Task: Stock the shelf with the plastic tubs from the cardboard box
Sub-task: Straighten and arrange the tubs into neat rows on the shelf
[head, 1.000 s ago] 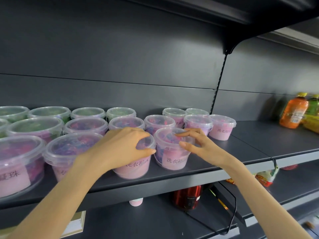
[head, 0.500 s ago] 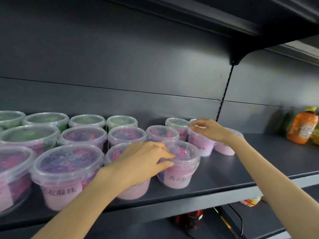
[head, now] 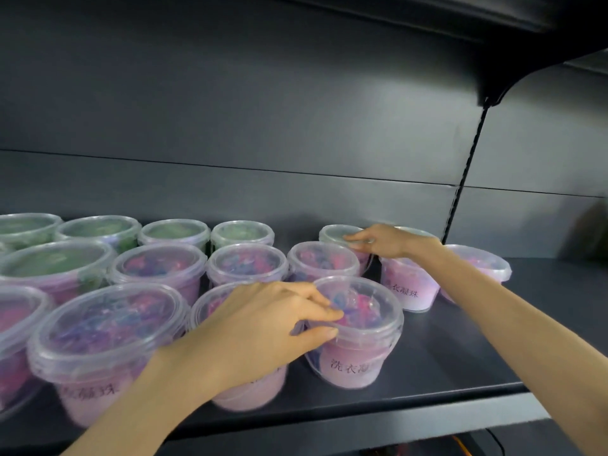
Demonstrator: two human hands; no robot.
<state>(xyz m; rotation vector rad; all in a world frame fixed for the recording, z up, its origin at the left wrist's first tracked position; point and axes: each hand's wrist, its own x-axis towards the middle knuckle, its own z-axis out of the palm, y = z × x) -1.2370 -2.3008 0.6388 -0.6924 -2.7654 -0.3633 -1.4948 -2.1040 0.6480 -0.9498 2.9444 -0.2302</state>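
Clear-lidded plastic tubs with pink bodies stand in rows on the dark shelf (head: 460, 366). My left hand (head: 263, 330) lies over one front-row tub (head: 250, 394), and its thumb and fingers pinch the rim of the front-right tub (head: 362, 327). My right hand (head: 383, 241) reaches to the back row, where its fingertips hold the rim of a back tub (head: 334, 232). Its wrist crosses above another tub (head: 409, 286). One more tub (head: 477, 261) stands furthest right. The cardboard box is out of view.
Green-filled tubs (head: 177, 232) line the back left, with larger tubs (head: 105, 327) at the front left. The shelf's back wall (head: 296, 199) rises right behind the rows. A slotted upright (head: 460, 185) and a bracket divide the bays. Bare shelf surface lies right of the tubs.
My right hand has slid left from the middle-row tub's rim to the back tub. My left hand has stayed on the front tubs. The view has moved closer and to the left.
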